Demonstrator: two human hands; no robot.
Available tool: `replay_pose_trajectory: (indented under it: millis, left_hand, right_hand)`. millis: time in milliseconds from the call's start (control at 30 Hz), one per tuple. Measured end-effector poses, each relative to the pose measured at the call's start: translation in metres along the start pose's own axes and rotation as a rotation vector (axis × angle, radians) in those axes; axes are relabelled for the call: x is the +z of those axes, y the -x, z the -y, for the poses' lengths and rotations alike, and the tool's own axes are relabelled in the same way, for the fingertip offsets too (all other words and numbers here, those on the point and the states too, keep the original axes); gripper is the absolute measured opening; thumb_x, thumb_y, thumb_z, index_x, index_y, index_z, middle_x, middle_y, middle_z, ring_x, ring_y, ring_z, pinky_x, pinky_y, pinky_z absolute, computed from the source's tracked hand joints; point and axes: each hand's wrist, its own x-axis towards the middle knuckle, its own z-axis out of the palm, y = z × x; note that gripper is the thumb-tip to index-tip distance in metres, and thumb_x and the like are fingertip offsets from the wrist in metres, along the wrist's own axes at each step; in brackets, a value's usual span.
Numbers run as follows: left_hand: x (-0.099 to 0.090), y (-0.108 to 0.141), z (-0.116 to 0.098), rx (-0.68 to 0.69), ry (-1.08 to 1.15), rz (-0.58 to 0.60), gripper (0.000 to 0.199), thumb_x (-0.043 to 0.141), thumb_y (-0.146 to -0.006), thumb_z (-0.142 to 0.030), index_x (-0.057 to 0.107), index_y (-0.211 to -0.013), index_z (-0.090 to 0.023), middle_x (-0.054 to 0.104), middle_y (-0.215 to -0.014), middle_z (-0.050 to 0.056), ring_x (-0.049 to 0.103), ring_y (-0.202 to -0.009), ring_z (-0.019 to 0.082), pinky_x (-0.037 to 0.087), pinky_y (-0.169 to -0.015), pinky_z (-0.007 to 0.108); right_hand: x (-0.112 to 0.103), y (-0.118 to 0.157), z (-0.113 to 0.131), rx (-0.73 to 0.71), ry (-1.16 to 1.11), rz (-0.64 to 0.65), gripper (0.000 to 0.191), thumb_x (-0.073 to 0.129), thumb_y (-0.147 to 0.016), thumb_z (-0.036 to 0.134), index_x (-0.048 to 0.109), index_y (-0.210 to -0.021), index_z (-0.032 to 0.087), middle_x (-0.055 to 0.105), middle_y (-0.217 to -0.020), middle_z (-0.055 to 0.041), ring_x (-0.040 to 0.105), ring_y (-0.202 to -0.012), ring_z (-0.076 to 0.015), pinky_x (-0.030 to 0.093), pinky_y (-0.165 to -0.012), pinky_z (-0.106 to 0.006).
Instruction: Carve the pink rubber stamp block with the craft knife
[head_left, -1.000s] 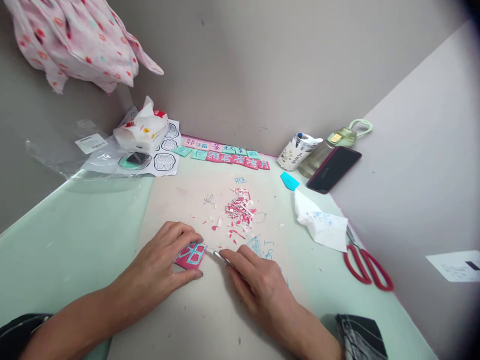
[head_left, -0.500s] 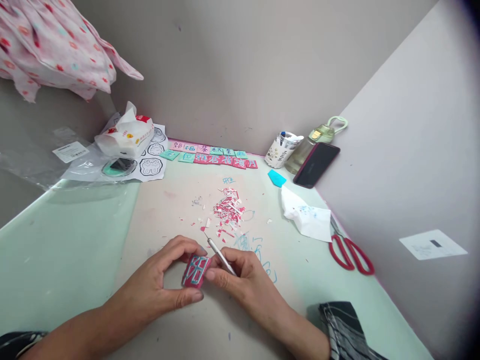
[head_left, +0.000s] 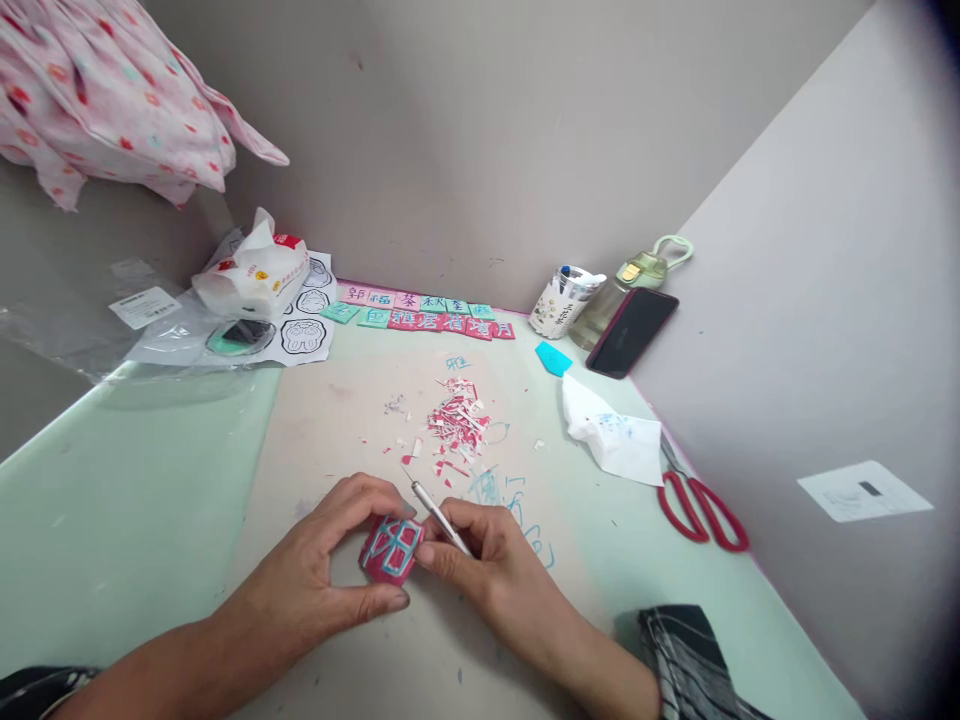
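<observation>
A small red carving block (head_left: 391, 550), with blue-lined, white-edged character work on its face, is tilted between my hands. My left hand (head_left: 322, 560) curves around it, the fingertips at its top edge and the thumb along its lower side. With its thumb and fingertips, my right hand (head_left: 480, 560) touches the block's right edge. A slim silver craft knife (head_left: 433, 505) lies in that same hand, its thin blade pointing up and left, away from the block. Beyond the blade is a heap of red and white shavings (head_left: 457, 418).
Finished-looking red, pink and green character tiles (head_left: 427, 310) line the back wall. At left are a tissue pack (head_left: 255, 275) and printed sheets (head_left: 307, 340). On the right stand a pen cup (head_left: 559, 308), bottle (head_left: 600, 305), phone (head_left: 634, 332), crumpled tissue (head_left: 611, 435) and red-handled scissors (head_left: 705, 510).
The red block has turned slightly between my fingers, so its face shows more fully. The craft knife has shifted a little left; both hands otherwise stay nearly in place.
</observation>
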Motion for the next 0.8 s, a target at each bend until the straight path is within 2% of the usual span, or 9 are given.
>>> replay_pose_trajectory:
  millis: [400,667,800]
  left_hand:
    - [0.0038,0.0028,-0.0001,0.037,-0.070,-0.108,0.036,0.072,-0.079,-0.020,0.063,-0.111,-0.034,0.057,-0.120,-0.001,0.054,-0.117,0.024,0.042,-0.100,0.036]
    - [0.0065,0.0045,-0.0025,0.048,-0.114,-0.156,0.035,0.071,-0.079,-0.019,0.063,-0.110,-0.034,0.057,-0.120,-0.001,0.055,-0.116,0.023,0.045,-0.099,0.036]
    - [0.0045,0.0045,-0.0021,0.108,-0.221,-0.160,0.038,0.067,-0.081,-0.017,0.060,-0.115,-0.033,0.057,-0.122,0.001,0.056,-0.116,0.024,0.049,-0.096,0.036]
  right_hand:
    - [-0.0016,-0.0025,-0.0032,0.020,-0.033,0.026,0.041,0.075,-0.081,0.055,0.063,-0.076,0.016,0.044,-0.066,0.0043,0.036,-0.066,-0.0123,0.027,-0.060,-0.026]
    - [-0.0037,-0.0034,-0.0010,0.003,-0.001,0.042,0.036,0.071,-0.086,0.049,0.068,-0.078,0.014,0.055,-0.071,0.0009,0.045,-0.070,-0.0132,0.032,-0.065,-0.027]
    - [-0.0055,-0.0031,0.0000,-0.002,0.018,0.066,0.042,0.068,-0.087,0.057,0.066,-0.078,0.016,0.047,-0.067,0.0036,0.039,-0.065,-0.0118,0.028,-0.060,-0.026]
